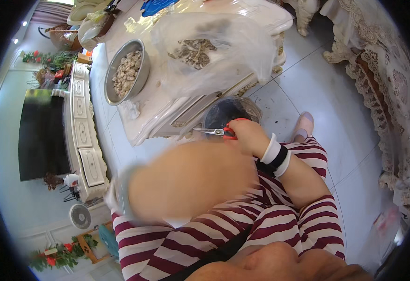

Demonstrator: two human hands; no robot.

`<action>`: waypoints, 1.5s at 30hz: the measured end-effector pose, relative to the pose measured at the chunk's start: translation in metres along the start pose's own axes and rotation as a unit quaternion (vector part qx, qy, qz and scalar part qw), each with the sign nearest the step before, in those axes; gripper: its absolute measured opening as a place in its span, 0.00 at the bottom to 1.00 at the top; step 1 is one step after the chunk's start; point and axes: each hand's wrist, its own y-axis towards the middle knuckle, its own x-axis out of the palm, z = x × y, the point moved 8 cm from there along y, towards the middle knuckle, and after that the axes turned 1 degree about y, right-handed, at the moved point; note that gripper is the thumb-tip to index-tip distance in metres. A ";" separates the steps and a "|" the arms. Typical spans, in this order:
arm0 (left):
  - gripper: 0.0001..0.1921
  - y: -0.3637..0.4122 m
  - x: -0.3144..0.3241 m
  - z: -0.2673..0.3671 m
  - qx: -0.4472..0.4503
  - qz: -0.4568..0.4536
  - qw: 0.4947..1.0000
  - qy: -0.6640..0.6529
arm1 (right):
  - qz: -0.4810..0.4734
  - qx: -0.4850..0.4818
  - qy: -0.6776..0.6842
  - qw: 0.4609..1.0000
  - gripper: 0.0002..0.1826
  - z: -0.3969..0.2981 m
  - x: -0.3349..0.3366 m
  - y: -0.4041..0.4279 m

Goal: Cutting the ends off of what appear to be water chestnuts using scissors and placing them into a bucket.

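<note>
My right hand (pixel 248 135) is shut on red-handled scissors (pixel 219 131), whose blades point left with a slight gap between them. Nearer the camera, my left hand (pixel 222 172) is a large blur beside the right one; its fingers and anything in them cannot be made out. A dark round bucket (pixel 226 110) stands on the floor just beyond the scissors, against the table. On the table, a clear plastic bag (pixel 240 70) lies spread with grey-brown dried mushrooms (pixel 196 54) in it. Left of it is a metal bowl (pixel 145 72) of pale brown, lumpy pieces, apparently dried mushrooms (pixel 127 72).
The glossy cream table (pixel 147 117) has a carved edge and holds a crumpled white scrap (pixel 131 109) near the bowl. Lace-covered furniture (pixel 398 80) stands at right. A drawer cabinet (pixel 82 123) and a fan (pixel 80 216) are at left. My striped legs are below.
</note>
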 end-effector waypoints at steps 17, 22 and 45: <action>0.11 -0.047 0.026 -0.368 -0.462 -0.015 0.842 0.278 | -0.042 -0.007 -0.043 0.998 0.15 -0.005 0.016 0.010; 0.11 -0.034 -0.006 -0.266 -0.379 0.240 0.885 0.124 | -0.016 -0.013 -0.031 0.999 0.16 0.000 0.014 0.007; 0.13 -0.065 0.214 -0.173 -0.289 0.303 0.680 -0.601 | 0.131 0.097 0.388 0.907 0.15 0.054 0.007 0.002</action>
